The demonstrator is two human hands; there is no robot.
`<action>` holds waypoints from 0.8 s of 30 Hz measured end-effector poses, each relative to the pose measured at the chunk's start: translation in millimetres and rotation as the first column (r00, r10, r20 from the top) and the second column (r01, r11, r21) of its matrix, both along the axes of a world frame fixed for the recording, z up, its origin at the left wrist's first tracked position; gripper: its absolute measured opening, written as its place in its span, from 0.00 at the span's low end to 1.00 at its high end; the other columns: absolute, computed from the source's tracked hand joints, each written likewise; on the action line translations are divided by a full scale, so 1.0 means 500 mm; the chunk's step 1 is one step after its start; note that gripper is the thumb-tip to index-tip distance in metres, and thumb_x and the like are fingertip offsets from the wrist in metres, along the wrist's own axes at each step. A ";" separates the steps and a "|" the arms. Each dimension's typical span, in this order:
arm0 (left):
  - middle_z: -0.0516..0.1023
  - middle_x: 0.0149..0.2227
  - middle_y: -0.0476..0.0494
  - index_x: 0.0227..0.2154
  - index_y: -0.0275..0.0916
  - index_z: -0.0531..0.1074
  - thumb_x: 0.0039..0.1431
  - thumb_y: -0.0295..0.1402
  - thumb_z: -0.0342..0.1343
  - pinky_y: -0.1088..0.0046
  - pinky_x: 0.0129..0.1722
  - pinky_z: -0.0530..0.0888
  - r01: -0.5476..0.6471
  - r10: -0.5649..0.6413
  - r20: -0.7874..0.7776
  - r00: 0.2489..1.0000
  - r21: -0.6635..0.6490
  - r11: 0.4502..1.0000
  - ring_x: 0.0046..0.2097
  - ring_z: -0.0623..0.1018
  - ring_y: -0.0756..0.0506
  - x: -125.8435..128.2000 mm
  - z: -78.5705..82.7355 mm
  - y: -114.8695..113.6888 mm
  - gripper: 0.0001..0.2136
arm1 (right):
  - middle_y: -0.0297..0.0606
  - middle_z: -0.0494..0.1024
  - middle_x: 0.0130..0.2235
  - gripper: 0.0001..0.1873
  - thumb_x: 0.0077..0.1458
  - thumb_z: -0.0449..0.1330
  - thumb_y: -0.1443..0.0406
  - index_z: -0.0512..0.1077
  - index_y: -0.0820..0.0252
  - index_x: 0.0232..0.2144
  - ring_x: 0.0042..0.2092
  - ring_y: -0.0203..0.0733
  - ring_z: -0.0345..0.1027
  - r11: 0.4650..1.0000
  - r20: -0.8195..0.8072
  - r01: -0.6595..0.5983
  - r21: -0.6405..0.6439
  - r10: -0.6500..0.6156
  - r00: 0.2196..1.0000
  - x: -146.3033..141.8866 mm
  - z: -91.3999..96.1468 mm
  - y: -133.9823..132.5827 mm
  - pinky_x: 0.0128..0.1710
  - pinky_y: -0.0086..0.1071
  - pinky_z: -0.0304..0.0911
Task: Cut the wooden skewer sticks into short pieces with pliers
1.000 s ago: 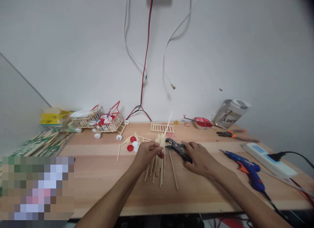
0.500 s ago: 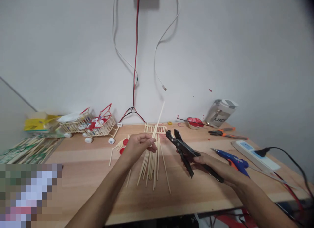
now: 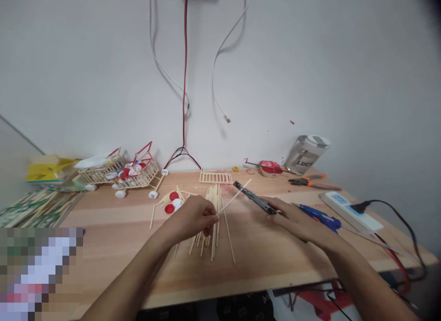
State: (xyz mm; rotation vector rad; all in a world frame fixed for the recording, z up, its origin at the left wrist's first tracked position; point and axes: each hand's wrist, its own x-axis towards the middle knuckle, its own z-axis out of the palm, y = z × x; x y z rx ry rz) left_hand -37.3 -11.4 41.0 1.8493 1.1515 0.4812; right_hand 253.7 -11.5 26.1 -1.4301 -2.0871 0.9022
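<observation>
My left hand [image 3: 193,217] is closed in a pinch on one thin wooden stick [image 3: 234,197] that slants up to the right. Its far end meets the jaws of the black pliers [image 3: 253,197], which my right hand [image 3: 292,217] grips by the handles. Under my left hand a pile of wooden sticks [image 3: 213,220] lies spread on the wooden table [image 3: 113,233].
Red and white bottle caps [image 3: 172,205] and a small stick ladder frame [image 3: 215,177] lie behind the pile. Stick carts [image 3: 132,171] stand back left. A blue glue gun [image 3: 319,216], a power strip [image 3: 349,210], orange-handled pliers [image 3: 312,182] and a tin [image 3: 305,154] are on the right.
My left hand lifted one stick from the pile, then tipped it down to the right. My right hand picked up the pliers, raised them, then lowered them so their jaws meet the stick.
</observation>
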 end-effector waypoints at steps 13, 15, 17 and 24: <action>0.78 0.23 0.42 0.25 0.31 0.72 0.50 0.39 0.60 0.75 0.28 0.73 -0.027 0.099 0.404 0.909 -0.180 0.983 0.25 0.77 0.49 0.019 -0.022 0.016 0.13 | 0.39 0.71 0.55 0.24 0.54 0.56 0.54 0.70 0.54 0.52 0.59 0.55 0.58 0.972 -0.204 0.000 -0.234 -0.049 0.978 0.001 -0.010 -0.022 0.60 0.47 0.48; 0.77 0.22 0.42 0.26 0.31 0.73 0.50 0.40 0.61 0.74 0.27 0.73 0.012 0.072 0.426 0.902 -0.190 0.982 0.24 0.77 0.49 0.031 -0.026 0.023 0.14 | 0.39 0.73 0.53 0.24 0.53 0.56 0.54 0.71 0.55 0.51 0.58 0.55 0.59 0.973 -0.156 -0.038 -0.230 0.002 0.988 -0.010 0.005 -0.031 0.60 0.49 0.48; 0.77 0.22 0.42 0.26 0.30 0.72 0.49 0.40 0.62 0.74 0.27 0.73 0.035 0.060 0.438 0.897 -0.205 0.978 0.24 0.77 0.49 0.039 -0.028 0.027 0.14 | 0.40 0.75 0.47 0.23 0.53 0.55 0.53 0.72 0.58 0.48 0.55 0.55 0.61 0.966 -0.128 -0.070 -0.249 0.039 0.991 -0.021 0.019 -0.038 0.57 0.50 0.52; 0.77 0.22 0.42 0.25 0.30 0.72 0.48 0.40 0.63 0.74 0.27 0.74 0.048 0.067 0.429 0.901 -0.251 0.967 0.24 0.77 0.49 0.044 -0.030 0.031 0.15 | 0.40 0.76 0.37 0.19 0.53 0.53 0.53 0.74 0.58 0.40 0.46 0.50 0.67 0.937 -0.154 -0.050 -0.347 -0.005 0.988 -0.045 0.040 -0.051 0.47 0.42 0.62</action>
